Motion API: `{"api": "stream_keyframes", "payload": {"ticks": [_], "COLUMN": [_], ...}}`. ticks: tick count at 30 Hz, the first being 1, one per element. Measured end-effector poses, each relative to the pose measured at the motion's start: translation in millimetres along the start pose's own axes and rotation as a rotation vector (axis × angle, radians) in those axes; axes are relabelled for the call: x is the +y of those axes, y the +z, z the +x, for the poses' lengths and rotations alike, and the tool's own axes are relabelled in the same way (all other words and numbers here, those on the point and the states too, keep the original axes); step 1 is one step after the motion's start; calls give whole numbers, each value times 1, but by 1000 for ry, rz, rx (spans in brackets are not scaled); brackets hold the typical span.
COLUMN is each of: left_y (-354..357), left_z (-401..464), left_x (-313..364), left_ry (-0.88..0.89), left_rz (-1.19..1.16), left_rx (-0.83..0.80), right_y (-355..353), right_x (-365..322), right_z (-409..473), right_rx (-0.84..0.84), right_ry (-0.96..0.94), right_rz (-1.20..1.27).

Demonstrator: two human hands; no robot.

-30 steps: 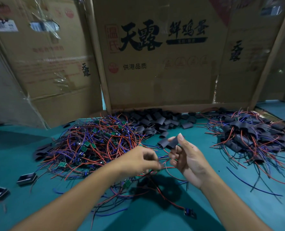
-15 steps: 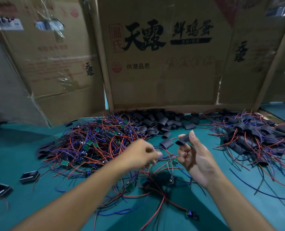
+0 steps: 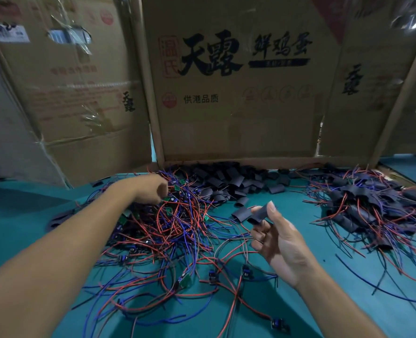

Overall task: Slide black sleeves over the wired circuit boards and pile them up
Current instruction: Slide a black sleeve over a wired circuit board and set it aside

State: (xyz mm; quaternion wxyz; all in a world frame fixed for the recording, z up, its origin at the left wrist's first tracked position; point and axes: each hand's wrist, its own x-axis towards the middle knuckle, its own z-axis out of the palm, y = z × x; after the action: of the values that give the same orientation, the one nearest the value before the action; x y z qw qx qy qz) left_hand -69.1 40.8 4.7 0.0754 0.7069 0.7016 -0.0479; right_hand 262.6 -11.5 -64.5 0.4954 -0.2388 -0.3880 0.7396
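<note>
Loose sleeves [image 3: 229, 181] between two wire heaps [image 3: 168, 223]

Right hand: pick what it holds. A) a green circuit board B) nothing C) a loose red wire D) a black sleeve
D: the right hand pinches a black sleeve between thumb and fingers, raised above the teal table.

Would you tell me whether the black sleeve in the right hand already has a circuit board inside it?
Apparently empty: the black sleeve, pinched by the right hand, has no wires trailing from it.
</note>
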Motion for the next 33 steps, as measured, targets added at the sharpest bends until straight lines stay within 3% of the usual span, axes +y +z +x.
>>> {"api": "stream_keyframes", "payload": {"ticks": [3,8,11,13,16,19,22,28,33], "left_y": [5,-3,-7,-12,-12,9,35,66,67], "left_z": [-5,-26,-45,-60,-82,-101,-115,-124,-127], "left_x": [-5,5,18,27,43,63,82,104,115], "left_ry": [14,170,197,190,108,69,78,152,127], "left_rz": [142,279,242,24,-620,-1267,-1660,-1947,-1776], "left_rx": [-46,96,192,334,464,285,106,33,134], "right_y": [1,2,2,2,1,0,-1,-1,4], "right_x": [1,3,2,1,2,4,6,9,12], "right_z": [-1,-2,-1,-1,0,1,2,-1,-13], "right_rx": [-1,10,14,12,24,39,46,-35,-431], "right_ry": [8,14,1,-4,-3,2,-6,27,106], "right_rz": [-7,-19,5,16,19,14,-1,2,-78]}}
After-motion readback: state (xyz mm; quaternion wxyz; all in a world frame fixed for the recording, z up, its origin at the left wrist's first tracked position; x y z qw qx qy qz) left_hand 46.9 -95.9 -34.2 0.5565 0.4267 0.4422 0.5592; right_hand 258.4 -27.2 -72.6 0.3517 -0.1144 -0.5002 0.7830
